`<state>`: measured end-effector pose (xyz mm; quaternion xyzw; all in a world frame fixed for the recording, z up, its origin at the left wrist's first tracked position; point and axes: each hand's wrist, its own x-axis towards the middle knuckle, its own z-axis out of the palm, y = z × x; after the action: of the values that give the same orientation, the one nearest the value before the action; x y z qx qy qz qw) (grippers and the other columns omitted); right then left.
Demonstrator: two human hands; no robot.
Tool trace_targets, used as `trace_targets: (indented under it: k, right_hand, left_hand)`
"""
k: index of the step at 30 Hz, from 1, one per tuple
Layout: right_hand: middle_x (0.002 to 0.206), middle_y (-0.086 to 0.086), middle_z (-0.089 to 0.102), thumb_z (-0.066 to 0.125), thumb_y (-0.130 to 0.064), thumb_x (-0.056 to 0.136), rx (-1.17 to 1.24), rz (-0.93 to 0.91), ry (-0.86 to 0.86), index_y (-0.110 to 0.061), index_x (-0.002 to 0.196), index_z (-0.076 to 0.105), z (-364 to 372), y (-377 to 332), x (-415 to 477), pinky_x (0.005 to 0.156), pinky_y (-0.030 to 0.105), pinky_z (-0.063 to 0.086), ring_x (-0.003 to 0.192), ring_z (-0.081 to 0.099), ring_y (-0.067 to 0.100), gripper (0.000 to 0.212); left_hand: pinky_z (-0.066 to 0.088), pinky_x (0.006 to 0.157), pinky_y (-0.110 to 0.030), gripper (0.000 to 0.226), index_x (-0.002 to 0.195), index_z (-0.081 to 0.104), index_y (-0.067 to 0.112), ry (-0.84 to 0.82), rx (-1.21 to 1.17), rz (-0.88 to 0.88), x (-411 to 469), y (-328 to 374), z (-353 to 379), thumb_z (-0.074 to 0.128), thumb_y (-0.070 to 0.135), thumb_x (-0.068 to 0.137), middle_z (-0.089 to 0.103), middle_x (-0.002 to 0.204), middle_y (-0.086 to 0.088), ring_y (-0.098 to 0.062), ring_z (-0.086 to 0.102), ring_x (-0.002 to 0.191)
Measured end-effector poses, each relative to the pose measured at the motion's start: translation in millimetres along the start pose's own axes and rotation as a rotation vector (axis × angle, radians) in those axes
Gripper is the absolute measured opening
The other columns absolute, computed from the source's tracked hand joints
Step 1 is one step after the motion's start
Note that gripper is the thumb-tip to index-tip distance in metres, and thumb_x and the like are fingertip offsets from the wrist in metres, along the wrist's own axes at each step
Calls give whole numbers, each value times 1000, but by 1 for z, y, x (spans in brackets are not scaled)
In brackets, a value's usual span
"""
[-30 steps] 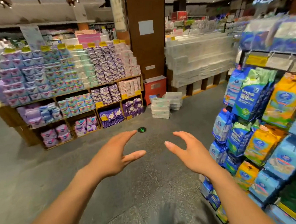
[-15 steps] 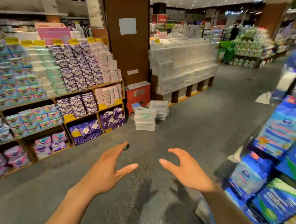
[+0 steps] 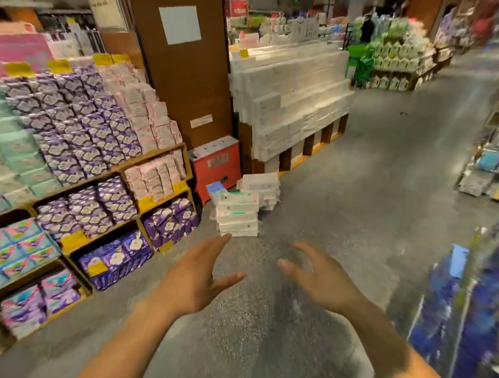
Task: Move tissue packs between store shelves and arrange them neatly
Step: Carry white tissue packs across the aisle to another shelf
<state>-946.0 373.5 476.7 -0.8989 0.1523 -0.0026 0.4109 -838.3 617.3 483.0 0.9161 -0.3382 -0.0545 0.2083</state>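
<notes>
We hold both hands out in front of us over the grey floor (image 3: 373, 199), empty as they were half a second ago. The left hand (image 3: 201, 278) has straight, spread fingers. The right hand (image 3: 322, 277) has loosely bent fingers, its palm turned toward the left one, with a clear gap between them. What has changed is our view. The small stack of tissue packs (image 3: 238, 218) on the floor now looks larger and nearer, and it sits just above the left fingertips in the picture, though still apart from them on the ground. A second, lower stack (image 3: 261, 186) lies just behind it, beside the red box (image 3: 216, 164) at the foot of the brown pillar (image 3: 185, 82). The wooden shelf (image 3: 151, 157) of purple, pink and mint packs fills more of the left side than before. The white pallet display (image 3: 290, 100) stands closer at centre. The blue packs (image 3: 457, 308) on the right were sharp and crowded a second ago. They have slid to the lower right edge and smeared into a blur, so we cannot tell them apart.
</notes>
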Motion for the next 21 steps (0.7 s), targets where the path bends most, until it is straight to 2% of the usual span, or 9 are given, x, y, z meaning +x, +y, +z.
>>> trace_targets:
  k: [2,5,8,10,14,16,18,20,21]
  right_hand:
    - [161,-3,34,57,-57,95,12,32,7,-22,156,35,-1,6,56,113,28,28,147,33,17,74]
    - [160,-2,35,60,-55,94,64,38,0,-21,155,37,-4,14,141,108,23,28,145,35,17,73]
    - [161,-2,35,58,-60,93,70,41,-32,-24,154,37,-19,12,230,107,25,31,140,40,16,74]
    - [159,-4,38,57,-61,93,53,41,-46,-26,154,37,-31,2,287,100,24,33,134,45,14,73]
    - [159,-5,39,56,-60,95,1,33,-82,-27,155,35,-50,-16,388,98,22,31,141,42,17,72]
    - [159,-5,38,54,-59,96,-48,13,-105,-27,154,35,-54,-22,430,101,23,32,141,41,15,69]
    - [159,-5,36,54,-56,98,-84,6,-135,-27,155,33,-56,-25,472,99,15,33,138,41,12,67]
    - [155,-7,38,55,-50,100,-70,8,-160,-27,153,36,-56,-30,517,82,-3,30,125,40,3,61]
    - [151,-10,42,56,-47,100,-64,0,-158,-27,152,38,-55,-29,541,78,-5,29,122,38,0,58]
  left_hand:
    - [27,115,-25,102,158,23,31,-22,-29,1,53,-26,6,36,89,75,30,162,6,-14,31,146]
    - [30,117,-31,105,158,22,32,-20,-56,7,133,-60,12,34,92,73,30,163,4,-16,32,147]
    - [30,117,-29,104,158,21,33,-28,-59,-18,209,-89,5,33,92,74,31,162,7,-13,33,146]
    - [29,116,-27,104,158,21,33,-22,-56,-31,257,-105,-5,32,93,74,33,161,7,-12,33,145]
    - [26,112,-20,95,158,21,31,2,-63,-42,348,-139,-19,40,84,81,34,160,9,-10,33,143]
    - [28,114,-23,96,158,19,34,-15,-91,-50,388,-161,-17,40,86,81,32,161,8,-10,32,145]
    - [28,119,-30,103,158,16,38,-50,-90,-65,429,-186,-14,33,95,75,27,164,6,-12,28,148]
    - [25,120,-29,105,158,18,36,-67,-86,-76,473,-213,-10,29,96,73,27,164,6,-13,27,148]
    - [25,120,-28,104,158,19,34,-74,-91,-76,494,-226,-9,30,95,74,27,164,5,-13,27,148]
